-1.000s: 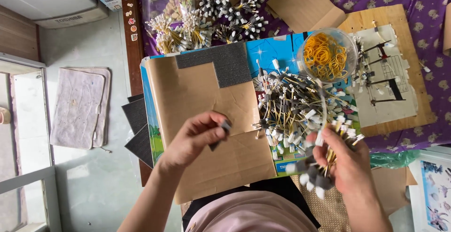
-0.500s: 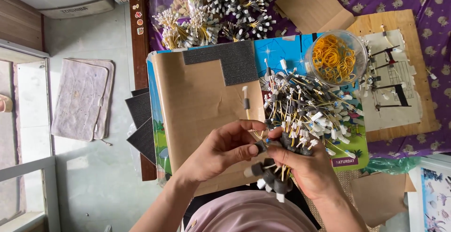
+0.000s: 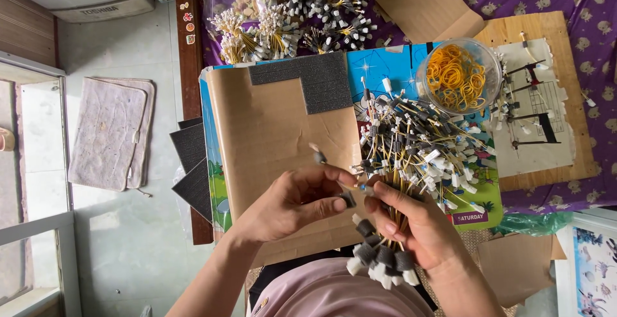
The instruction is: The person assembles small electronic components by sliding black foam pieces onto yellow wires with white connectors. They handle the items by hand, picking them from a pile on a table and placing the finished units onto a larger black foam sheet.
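Observation:
My right hand grips a bunch of thin yellow wires whose ends carry white plugs wrapped in dark grey foam. My left hand pinches one small wire piece against that bunch, fingertips touching the right hand's. A loose wire with a foam-wrapped tip lies on the brown cardboard sheet just above the left hand. A big heap of unwrapped wires lies to the right of the cardboard. A dark grey foam sheet rests at the cardboard's top.
A clear bowl of yellow rubber bands stands behind the heap. Finished wire bundles lie at the back. A wooden board with a paper diagram sits on the right. Foam sheets hang off the left edge.
My hands have come together over the cardboard's near edge; the left hand has brought a small piece to the bunch, and the right hand has drawn the bunch lower and closer.

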